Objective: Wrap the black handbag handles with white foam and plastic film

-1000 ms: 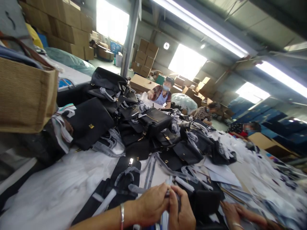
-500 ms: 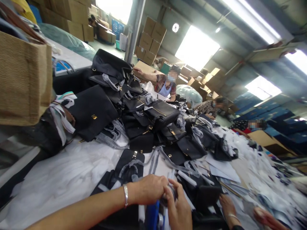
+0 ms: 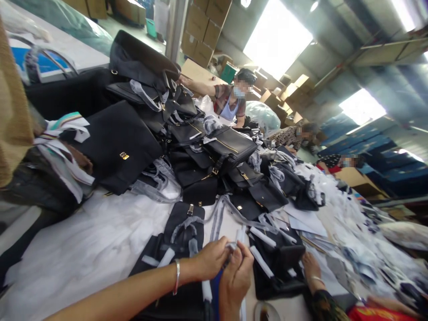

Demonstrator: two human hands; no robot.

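Note:
My left hand (image 3: pixel 214 258), with a silver bangle at the wrist, pinches one side of a small greyish, shiny piece (image 3: pixel 230 245). On its other side, the fingers of my right hand (image 3: pixel 235 272) are closed on it too. The fingers cover most of this piece, so its kind cannot be told. Below and left of my hands lies a black backpack (image 3: pixel 182 223) with a gold clasp and film-wrapped straps. Right of them is another black bag (image 3: pixel 281 263) with white-wrapped strips (image 3: pixel 262 262) on it. Something blue shows partly behind my right wrist.
A heap of black bags (image 3: pixel 230 142) fills the middle of the table. White padding (image 3: pixel 96 236) lies at left. A co-worker's hand (image 3: pixel 312 269) touches the bag at right. Another person (image 3: pixel 230 100) reaches toward the heap from across the table. A round dish (image 3: pixel 266 312) stands at the front edge.
My hands have come up slightly and closer together, and a greyish piece now shows between the fingertips. The camera has turned down; the co-worker's camouflage sleeve at right shows more.

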